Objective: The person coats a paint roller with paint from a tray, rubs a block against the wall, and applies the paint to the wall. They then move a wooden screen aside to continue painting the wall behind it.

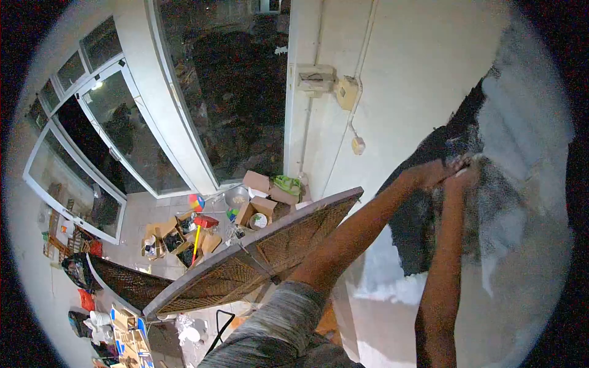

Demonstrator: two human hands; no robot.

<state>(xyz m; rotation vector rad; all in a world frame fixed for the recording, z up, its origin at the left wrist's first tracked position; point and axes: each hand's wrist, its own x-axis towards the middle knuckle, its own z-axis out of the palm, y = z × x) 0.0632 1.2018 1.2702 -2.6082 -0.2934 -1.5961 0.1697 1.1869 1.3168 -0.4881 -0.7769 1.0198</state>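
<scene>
Both arms reach up to the wall on the right, and the hands come together there. My left hand [437, 172] is closed beside my right hand [464, 177], which is closed too. Whatever they hold, if anything, is hidden by the fingers and blur. The hands are over a black painted patch [410, 236] with ragged edges. A smeared grey area [500, 208] lies just right of them. Pale, whitish-grey coating [512, 110] covers the wall above and to the right.
A long wicker-like panel with a grey frame [245, 245] leans below the left arm. Boxes [256, 211], a red-and-yellow tool [197, 236] and a metal bowl [237, 196] lie on the floor. Electrical boxes [347, 92] are on the wall. A glass door [132, 129] stands left.
</scene>
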